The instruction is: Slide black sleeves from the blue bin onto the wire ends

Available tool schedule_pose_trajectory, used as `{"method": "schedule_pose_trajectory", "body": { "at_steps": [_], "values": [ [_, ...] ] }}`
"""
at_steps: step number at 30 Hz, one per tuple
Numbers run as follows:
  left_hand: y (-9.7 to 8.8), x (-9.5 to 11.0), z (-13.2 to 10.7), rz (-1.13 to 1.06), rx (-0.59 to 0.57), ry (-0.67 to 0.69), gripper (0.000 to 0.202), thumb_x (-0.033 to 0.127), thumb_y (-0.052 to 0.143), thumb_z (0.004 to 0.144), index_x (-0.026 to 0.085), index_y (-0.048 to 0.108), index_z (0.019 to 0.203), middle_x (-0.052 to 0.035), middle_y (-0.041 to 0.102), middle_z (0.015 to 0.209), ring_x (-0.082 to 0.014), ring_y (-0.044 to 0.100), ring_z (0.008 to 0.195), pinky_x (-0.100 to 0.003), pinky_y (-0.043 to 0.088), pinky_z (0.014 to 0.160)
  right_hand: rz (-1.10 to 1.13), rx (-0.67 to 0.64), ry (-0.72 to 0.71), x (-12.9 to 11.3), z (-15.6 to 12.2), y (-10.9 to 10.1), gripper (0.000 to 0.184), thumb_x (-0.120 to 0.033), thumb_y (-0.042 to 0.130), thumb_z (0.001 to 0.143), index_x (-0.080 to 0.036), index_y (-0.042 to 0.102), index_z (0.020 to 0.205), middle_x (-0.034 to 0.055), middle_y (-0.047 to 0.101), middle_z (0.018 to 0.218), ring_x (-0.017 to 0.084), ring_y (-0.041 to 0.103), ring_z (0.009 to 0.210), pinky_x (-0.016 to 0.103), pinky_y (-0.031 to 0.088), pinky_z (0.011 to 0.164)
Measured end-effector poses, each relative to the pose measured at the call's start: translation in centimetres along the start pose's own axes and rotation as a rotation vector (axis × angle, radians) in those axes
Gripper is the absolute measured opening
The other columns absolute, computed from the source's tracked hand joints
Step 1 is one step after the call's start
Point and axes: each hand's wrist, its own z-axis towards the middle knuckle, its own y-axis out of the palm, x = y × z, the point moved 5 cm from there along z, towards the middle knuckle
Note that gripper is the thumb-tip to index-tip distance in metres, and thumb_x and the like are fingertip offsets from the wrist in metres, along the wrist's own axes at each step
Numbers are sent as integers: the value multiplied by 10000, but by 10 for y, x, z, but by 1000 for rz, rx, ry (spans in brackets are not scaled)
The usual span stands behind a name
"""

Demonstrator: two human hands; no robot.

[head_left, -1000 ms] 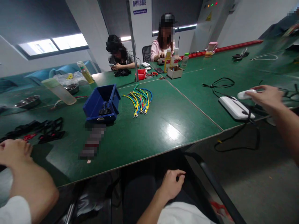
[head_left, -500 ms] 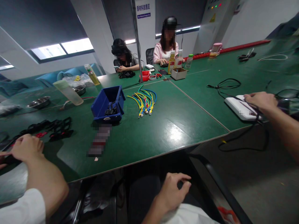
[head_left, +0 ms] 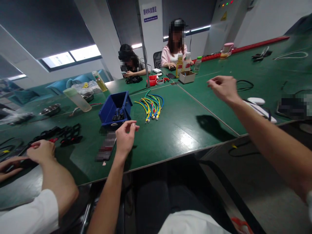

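At eleven o'clock, the left hand has come up from the lap, fingers loosely bent around nothing visible. Just beyond sits the blue parts bin. At one o'clock, the right hand has left the white device; whether it grips anything, I cannot tell. Both now seem poised near the ring-terminal wires at twelve: yellow, green, blue, loosely fanned, metal ends nearest.

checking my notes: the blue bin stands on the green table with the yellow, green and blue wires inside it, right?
Not quite: the wires are not inside the blue bin; the head view shows them lying on the green table, to the right of the bin. The rest stands.
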Motion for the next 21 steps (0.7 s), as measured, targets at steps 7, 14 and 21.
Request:
{"method": "schedule_pose_trajectory", "body": {
  "at_steps": [7, 14, 21],
  "values": [
    [101, -35, 73, 508, -252, 136, 390, 334, 583, 862, 161, 601, 1212, -129, 664, 1138, -227, 641, 973, -340, 494, 890, 539, -319, 164, -99, -57, 172, 232, -298, 559, 814, -125, 713, 801, 55, 688, 683, 137, 595, 562, 257, 443, 574],
    [120, -55, 85, 671, -224, 237, 442, 491, 518, 896, 167, 623, 1178, -146, 620, 1125, -283, 595, 1035, -376, 482, 875, 277, -178, 123, -113, -83, 247, 241, -336, 498, 873, -202, 696, 840, 73, 704, 789, 199, 626, 742, 291, 434, 705],
    [114, -72, 97, 421, -172, 210, 265, 385, 584, 884, 161, 669, 997, -100, 667, 1034, -224, 626, 950, -318, 463, 873, 235, -226, 1, -111, -89, 256, 244, -375, 488, 882, -213, 651, 798, 53, 661, 731, 182, 576, 677, 283, 382, 673]
  ]
}}
